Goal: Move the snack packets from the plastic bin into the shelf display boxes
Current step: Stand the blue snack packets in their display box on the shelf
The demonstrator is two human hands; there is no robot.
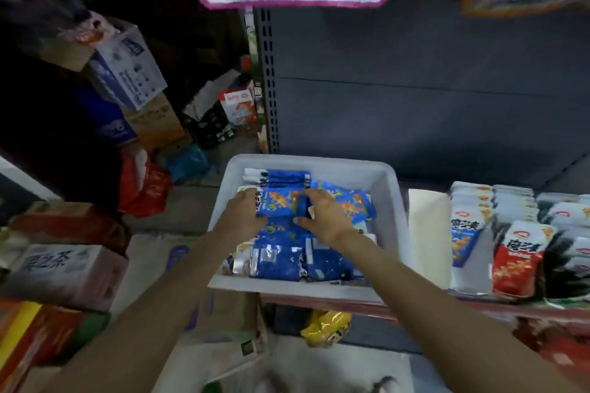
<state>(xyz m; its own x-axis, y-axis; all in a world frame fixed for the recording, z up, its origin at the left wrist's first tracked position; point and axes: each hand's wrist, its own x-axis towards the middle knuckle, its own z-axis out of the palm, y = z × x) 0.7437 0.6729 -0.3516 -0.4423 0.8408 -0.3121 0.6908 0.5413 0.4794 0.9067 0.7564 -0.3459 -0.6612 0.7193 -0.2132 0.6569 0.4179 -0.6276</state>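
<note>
Both our hands reach into the plastic bin on the shelf: left hand and right hand fingers pinching one blue snack packet; we should lift it squarely toward the display boxes at right.

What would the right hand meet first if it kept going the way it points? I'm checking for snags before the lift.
The right hand points forward-left over the plastic bin; it likely meets the blue snack packet first, though depth is unclear.
</note>
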